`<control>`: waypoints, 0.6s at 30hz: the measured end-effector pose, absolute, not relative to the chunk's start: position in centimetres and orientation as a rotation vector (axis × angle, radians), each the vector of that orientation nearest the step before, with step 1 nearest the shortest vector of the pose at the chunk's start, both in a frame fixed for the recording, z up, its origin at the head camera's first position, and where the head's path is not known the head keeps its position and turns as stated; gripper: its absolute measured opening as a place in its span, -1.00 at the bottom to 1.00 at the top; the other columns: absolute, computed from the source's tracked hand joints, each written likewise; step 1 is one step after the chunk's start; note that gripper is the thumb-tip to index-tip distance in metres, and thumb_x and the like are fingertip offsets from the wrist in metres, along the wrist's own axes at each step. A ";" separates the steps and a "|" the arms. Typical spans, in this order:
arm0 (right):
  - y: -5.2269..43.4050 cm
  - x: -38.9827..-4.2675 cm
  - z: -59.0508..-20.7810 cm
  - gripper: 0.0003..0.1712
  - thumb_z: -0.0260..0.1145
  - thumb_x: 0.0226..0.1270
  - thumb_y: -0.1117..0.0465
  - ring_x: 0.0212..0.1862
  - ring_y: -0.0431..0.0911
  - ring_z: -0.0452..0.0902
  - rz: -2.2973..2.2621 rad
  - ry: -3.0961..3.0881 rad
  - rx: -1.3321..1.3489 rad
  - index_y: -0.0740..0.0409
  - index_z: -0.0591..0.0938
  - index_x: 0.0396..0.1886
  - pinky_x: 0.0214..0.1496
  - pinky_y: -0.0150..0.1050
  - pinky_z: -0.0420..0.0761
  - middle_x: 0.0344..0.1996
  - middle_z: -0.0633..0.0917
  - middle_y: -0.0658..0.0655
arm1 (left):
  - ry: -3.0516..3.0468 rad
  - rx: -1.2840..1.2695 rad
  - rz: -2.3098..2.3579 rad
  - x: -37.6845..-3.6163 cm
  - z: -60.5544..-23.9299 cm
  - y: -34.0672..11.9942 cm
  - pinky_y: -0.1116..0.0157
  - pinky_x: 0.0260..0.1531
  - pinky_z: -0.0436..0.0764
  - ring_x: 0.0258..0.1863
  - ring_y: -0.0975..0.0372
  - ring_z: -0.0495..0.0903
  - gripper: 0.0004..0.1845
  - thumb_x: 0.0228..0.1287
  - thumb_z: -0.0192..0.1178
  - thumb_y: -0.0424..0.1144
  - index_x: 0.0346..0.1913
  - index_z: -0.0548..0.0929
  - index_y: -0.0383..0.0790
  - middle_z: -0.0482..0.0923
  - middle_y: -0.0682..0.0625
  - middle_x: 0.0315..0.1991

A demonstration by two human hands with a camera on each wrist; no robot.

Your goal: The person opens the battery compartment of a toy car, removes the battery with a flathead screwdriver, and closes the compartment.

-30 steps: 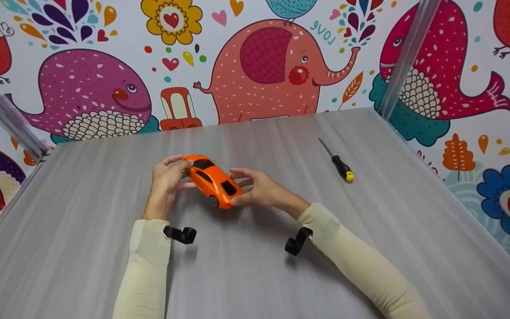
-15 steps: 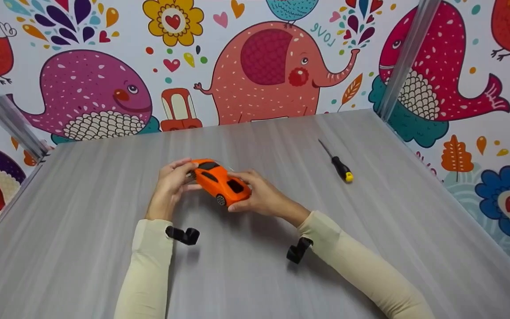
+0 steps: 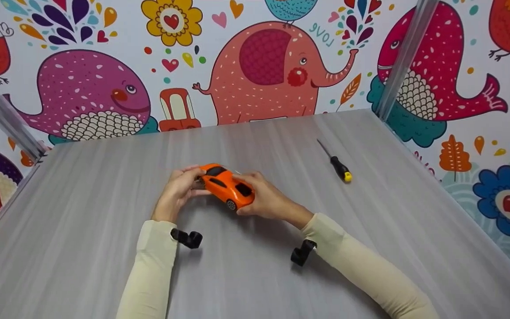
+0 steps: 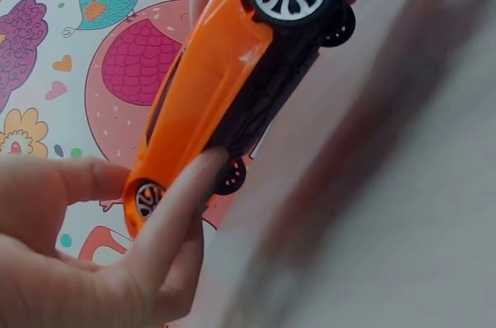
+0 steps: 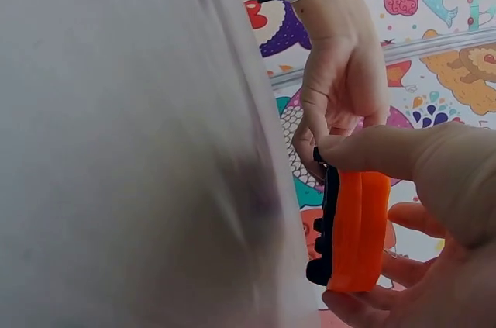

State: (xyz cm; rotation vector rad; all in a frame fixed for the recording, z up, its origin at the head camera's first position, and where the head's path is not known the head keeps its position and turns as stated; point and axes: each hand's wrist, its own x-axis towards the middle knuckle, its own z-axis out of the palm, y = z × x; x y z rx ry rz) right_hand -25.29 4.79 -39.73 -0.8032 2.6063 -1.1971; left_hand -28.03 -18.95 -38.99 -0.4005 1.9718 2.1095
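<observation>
Both hands, left hand [image 3: 179, 191] and right hand [image 3: 267, 200], were curled round the toy car [image 3: 227, 187], holding it just over the table [image 3: 104, 248]; screwdriver [image 3: 337, 165] lay well apart. I'd grip both ends firmly when tilting.

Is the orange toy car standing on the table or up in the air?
Up in the air. The orange toy car is held between the left hand and right hand; the left wrist view shows its wheels clear of the table.
</observation>
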 end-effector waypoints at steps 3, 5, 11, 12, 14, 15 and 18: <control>5.5 -25.4 -39.9 -0.01 0.59 0.02 0.30 0.32 0.14 0.40 -1.177 2.626 -0.825 0.04 0.37 0.49 0.39 0.02 0.47 0.35 0.38 0.31 | 1.964 -0.369 2.078 -28.2 -39.1 -18.7 0.23 -0.17 0.77 0.23 -0.04 0.55 -0.41 0.47 0.04 -0.33 0.49 0.22 -0.37 0.31 -0.32 0.44; 5.9 -25.6 -39.9 -0.01 0.58 0.01 0.31 0.32 0.14 0.40 -1.173 2.631 -0.846 0.05 0.38 0.49 0.38 0.02 0.48 0.34 0.39 0.31 | 1.951 -0.352 2.057 -28.2 -39.2 -18.7 0.24 -0.15 0.77 0.27 -0.06 0.51 -0.36 0.47 0.07 -0.33 0.52 0.16 -0.35 0.27 -0.31 0.47; 7.3 -26.4 -40.0 -0.05 0.54 0.00 0.35 0.27 0.08 0.42 -1.168 2.608 -0.939 0.06 0.41 0.47 0.30 -0.03 0.53 0.33 0.42 0.27 | 1.966 -0.274 1.981 -28.0 -39.4 -18.7 0.21 -0.11 0.77 0.03 0.07 0.63 -0.30 0.44 0.15 -0.29 0.53 0.13 -0.34 0.31 -0.32 0.43; 7.6 -26.5 -40.0 -0.05 0.53 0.00 0.35 0.26 0.07 0.43 -1.166 2.601 -0.955 0.05 0.42 0.47 0.30 -0.03 0.53 0.33 0.43 0.25 | 1.977 -0.263 1.967 -28.0 -39.4 -18.7 0.20 -0.10 0.77 -0.02 0.09 0.65 -0.32 0.43 0.16 -0.28 0.51 0.17 -0.34 0.34 -0.32 0.40; 8.1 -26.7 -40.0 -0.05 0.53 0.00 0.34 0.27 0.06 0.42 -1.161 2.583 -0.982 0.01 0.42 0.47 0.31 -0.02 0.52 0.35 0.43 0.22 | 2.001 -0.240 1.935 -27.9 -39.4 -18.8 0.17 -0.06 0.76 -0.10 0.14 0.67 -0.35 0.43 0.19 -0.25 0.47 0.22 -0.35 0.39 -0.32 0.34; 8.4 -26.8 -39.9 -0.05 0.53 0.00 0.34 0.28 0.05 0.41 -1.161 2.575 -0.994 -0.01 0.42 0.47 0.33 -0.01 0.51 0.36 0.43 0.20 | 2.010 -0.235 1.924 -27.9 -39.4 -18.8 0.15 -0.04 0.75 -0.12 0.16 0.67 -0.36 0.42 0.22 -0.24 0.45 0.24 -0.36 0.41 -0.31 0.30; 9.2 -27.0 -39.8 -0.04 0.55 -0.01 0.33 0.33 0.04 0.39 -1.157 2.562 -1.024 -0.07 0.43 0.46 0.39 0.02 0.47 0.38 0.43 0.14 | 2.018 -0.214 1.912 -27.9 -39.6 -18.7 0.11 0.04 0.72 -0.12 0.16 0.66 -0.35 0.38 0.27 -0.23 0.39 0.24 -0.37 0.42 -0.29 0.24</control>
